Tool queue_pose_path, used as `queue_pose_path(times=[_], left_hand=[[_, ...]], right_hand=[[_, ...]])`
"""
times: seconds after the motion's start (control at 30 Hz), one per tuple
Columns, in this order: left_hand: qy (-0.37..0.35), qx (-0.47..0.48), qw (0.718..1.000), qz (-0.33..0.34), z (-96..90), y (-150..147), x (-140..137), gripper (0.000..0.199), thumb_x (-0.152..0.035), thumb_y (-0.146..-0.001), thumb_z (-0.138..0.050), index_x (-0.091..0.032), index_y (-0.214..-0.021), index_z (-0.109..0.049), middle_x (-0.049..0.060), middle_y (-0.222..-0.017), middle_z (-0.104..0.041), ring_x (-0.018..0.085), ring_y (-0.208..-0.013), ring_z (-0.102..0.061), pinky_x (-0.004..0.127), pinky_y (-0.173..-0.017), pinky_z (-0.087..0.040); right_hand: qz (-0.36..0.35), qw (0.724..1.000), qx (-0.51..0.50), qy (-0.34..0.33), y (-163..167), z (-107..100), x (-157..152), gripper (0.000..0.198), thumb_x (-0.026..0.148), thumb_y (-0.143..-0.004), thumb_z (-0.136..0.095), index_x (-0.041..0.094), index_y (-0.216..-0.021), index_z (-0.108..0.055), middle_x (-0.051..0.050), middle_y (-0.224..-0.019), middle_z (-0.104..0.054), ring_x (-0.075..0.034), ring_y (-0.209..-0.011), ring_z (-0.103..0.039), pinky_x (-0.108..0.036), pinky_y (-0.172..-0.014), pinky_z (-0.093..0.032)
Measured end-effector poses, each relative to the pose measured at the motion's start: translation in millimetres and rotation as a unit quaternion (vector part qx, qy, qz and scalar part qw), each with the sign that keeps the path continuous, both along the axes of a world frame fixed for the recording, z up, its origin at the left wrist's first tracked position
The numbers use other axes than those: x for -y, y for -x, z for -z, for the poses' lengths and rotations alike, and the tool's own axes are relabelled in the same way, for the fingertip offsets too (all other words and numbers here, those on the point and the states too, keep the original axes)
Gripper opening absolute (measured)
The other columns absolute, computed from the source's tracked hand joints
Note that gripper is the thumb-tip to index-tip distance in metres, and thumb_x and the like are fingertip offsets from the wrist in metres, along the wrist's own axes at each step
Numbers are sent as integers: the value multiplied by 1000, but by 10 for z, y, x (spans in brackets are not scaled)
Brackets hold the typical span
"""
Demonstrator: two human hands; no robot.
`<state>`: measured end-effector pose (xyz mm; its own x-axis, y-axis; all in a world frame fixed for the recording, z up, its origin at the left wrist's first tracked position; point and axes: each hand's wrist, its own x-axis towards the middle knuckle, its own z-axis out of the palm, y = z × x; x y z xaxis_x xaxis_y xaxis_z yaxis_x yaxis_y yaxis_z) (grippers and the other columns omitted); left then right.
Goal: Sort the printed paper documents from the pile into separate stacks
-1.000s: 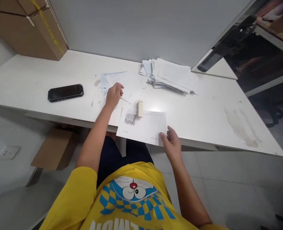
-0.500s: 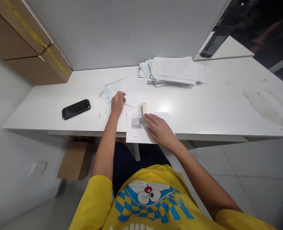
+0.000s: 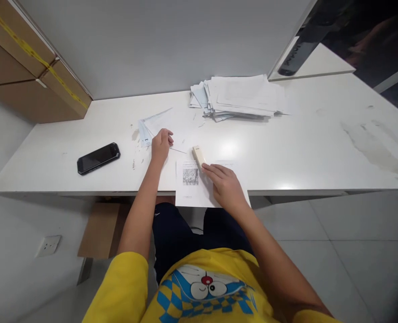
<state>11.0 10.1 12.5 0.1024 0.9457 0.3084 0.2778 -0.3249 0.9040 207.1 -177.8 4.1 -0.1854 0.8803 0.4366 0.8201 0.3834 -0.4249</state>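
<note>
My right hand [image 3: 226, 184] has its fingers closed on the near end of a slim cream stapler [image 3: 198, 154], which lies slanted across the top of a printed sheet [image 3: 190, 195]. That sheet carries a square dark picture and overhangs the front edge of the table. My left hand [image 3: 162, 142] rests on the table with its fingers curled, beside a few loose pale papers [image 3: 146, 133]. A thin paper edge runs out to the right from under it. Whatever its fingertips may grip is hidden.
A black phone [image 3: 98, 158] lies to the left on the white table [image 3: 286, 152]. At the back stands an untidy paper stack [image 3: 246, 96]. Cardboard boxes [image 3: 62, 96] occupy the far left corner, and another box [image 3: 99, 229] is below the table. A grey wall [image 3: 165, 45] rises behind.
The stapler has turned, its far end swinging to the left, with my right hand still on it. My left hand keeps its place by the loose papers. The camera view has shifted slightly.
</note>
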Motion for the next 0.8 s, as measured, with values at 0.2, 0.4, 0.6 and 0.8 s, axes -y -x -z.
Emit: queue_pose_path(times=[0.2, 0.4, 0.6, 0.8], left_hand=[[-26, -104, 994, 15, -59, -4, 84, 38, -44, -101, -35, -22, -81, -59, 0, -66, -61, 13, -60, -59, 26, -64, -45], [-62, -200, 978, 20, -105, -3, 140, 33, -35, -98, -35, -22, -82, -60, 1, -69, -63, 16, -66, -61, 28, -68, -44], [-77, -206, 976, 11, -126, 15, 86, 37, -37, -98, -30, -23, -87, -62, 5, -78, -68, 21, -80, -65, 33, -79, -49], [-21, -364, 930, -45, -91, -21, 23, 49, -41, -91, -49, -14, -131, -56, 17, -148, -48, 31, -142, -36, 46, -119, -24]], right_hand=[[28, 999, -35, -6, 147, 83, -58, 57, 0, -81, -36, 20, -128, -61, -6, -133, -64, -26, -119, -57, -46, -97, -48], [32, 999, 20, -13, 205, -68, 24, 47, 22, -94, -42, 16, -139, -52, -11, -143, -55, -32, -128, -50, -50, -103, -44], [11, 990, 142, 0, 161, 282, 514, 67, 24, -94, -51, 20, -156, -26, -12, -158, -33, -32, -146, -30, -56, -117, -28], [30, 981, 189, -36, -105, 459, 762, 69, -2, -87, -35, 23, -151, -36, -7, -154, -42, -27, -142, -39, -51, -114, -35]])
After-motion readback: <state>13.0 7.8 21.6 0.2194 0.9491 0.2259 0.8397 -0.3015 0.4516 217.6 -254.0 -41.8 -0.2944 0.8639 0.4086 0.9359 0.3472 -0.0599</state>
